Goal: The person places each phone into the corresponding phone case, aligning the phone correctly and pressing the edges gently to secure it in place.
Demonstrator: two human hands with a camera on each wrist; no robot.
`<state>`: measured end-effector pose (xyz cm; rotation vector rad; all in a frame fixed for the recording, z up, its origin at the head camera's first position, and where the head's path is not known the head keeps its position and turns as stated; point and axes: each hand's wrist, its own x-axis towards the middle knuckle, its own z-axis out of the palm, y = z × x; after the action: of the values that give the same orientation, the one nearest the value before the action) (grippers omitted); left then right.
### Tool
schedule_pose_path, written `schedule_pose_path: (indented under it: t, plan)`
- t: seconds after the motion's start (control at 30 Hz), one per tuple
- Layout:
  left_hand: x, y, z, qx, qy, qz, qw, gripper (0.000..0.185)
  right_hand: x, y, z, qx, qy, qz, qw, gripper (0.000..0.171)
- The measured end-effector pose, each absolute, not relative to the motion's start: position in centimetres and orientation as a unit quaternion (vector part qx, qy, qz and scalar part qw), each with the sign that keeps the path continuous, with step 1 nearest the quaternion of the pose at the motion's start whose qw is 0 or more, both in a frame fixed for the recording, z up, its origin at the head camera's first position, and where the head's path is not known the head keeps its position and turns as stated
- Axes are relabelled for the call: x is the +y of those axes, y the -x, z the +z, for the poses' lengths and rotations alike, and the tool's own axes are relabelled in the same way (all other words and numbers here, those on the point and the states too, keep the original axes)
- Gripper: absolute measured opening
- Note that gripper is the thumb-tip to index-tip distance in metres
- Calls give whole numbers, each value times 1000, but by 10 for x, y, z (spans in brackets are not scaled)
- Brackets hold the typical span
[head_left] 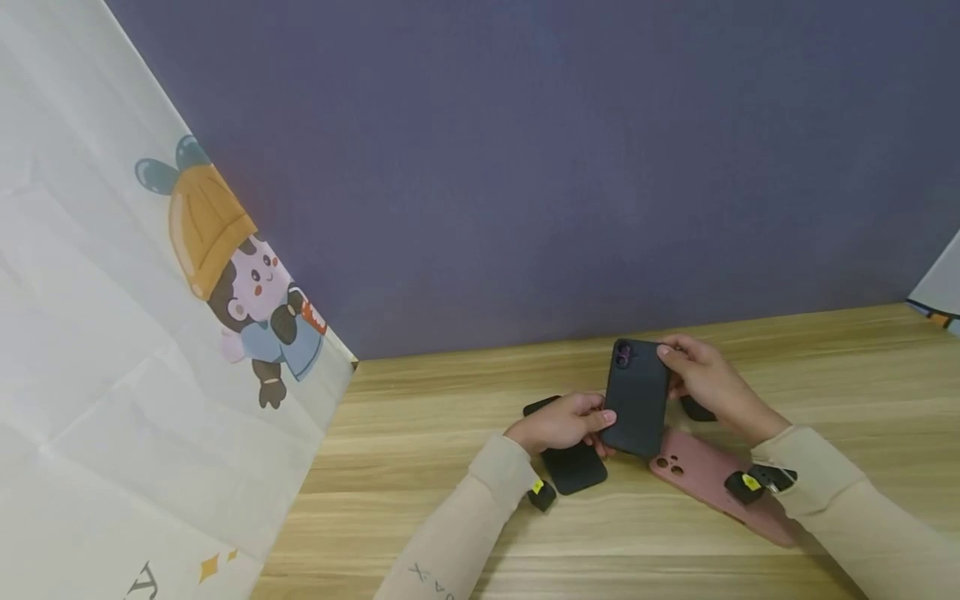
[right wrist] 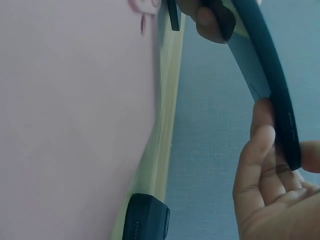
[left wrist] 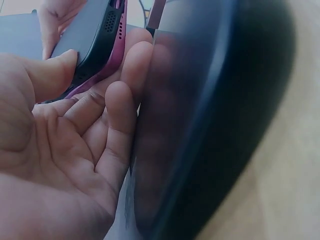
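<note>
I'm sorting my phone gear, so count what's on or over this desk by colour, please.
Black, held: 1, the cased phone, gripped by the left hand and right hand.
Black, lying on the desk: 2, one case under the left hand, one item, mostly hidden, behind the right.
Pink: 1 case.
Total: 4.

You've got a matt, rubbery-looking dark phone case (head_left: 636, 406) over a smooth wood-grain table (head_left: 420, 467), a matt pink case (head_left: 705, 477) beside it, and a creased, papery-looking printed sheet (head_left: 112, 350) on the left.
</note>
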<state>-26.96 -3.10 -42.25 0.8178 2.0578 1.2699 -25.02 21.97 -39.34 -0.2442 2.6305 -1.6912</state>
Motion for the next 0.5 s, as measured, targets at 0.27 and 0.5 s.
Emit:
schedule_pose_path:
  t: [0.27, 0.5]
  plan:
    - [-32, 270, -422, 762, -310, 482, 301, 28, 222, 250, -393, 809, 77, -582, 3, 41]
    - [-33, 271, -423, 759, -311, 487, 298, 28, 223, 250, -394, 796, 77, -601, 15, 38]
